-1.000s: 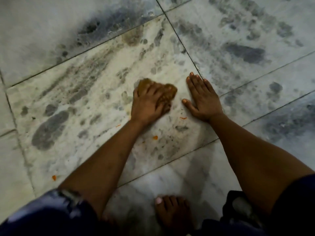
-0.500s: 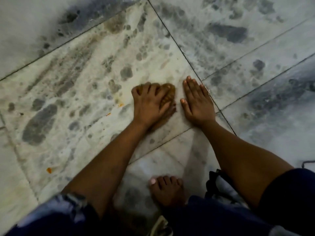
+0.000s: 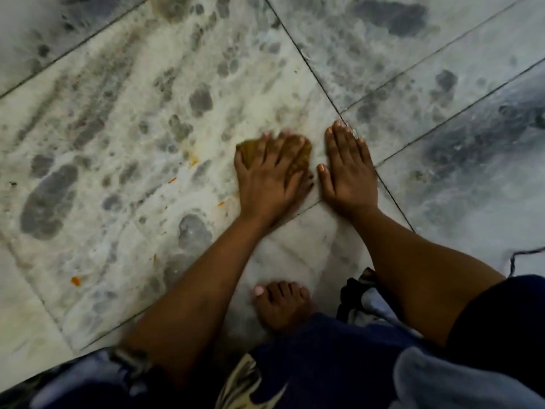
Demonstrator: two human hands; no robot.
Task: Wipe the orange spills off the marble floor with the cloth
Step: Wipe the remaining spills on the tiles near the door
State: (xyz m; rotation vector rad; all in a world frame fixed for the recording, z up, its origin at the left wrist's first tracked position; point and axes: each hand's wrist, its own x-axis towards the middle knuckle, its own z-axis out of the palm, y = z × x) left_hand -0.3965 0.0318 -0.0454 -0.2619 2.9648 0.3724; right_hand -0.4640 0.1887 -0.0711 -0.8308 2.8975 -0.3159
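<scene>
My left hand (image 3: pixel 269 178) presses down flat on a crumpled orange-brown cloth (image 3: pixel 300 156), which shows around and between its fingers, on the marble floor (image 3: pixel 118 113). My right hand (image 3: pixel 348 172) lies flat and bare on the floor just to the right of the cloth, fingers together, nothing in it. Small orange spills lie to the left of the cloth: one speck (image 3: pixel 193 163), another (image 3: pixel 172 180), a third near my wrist (image 3: pixel 220 203), and a larger blob (image 3: pixel 75 280) at the lower left. Wet grey smears cover the tiles.
My bare foot (image 3: pixel 280 302) stands on the floor between my forearms. Dark blue and patterned clothing (image 3: pixel 324 364) fills the bottom of the view. A thin dark cord (image 3: pixel 522 255) lies at the right edge. Tile joints cross the floor diagonally.
My left hand has slid the cloth back toward me and to the right, up beside my right hand. The view has shifted so the floor sits higher and nearer.
</scene>
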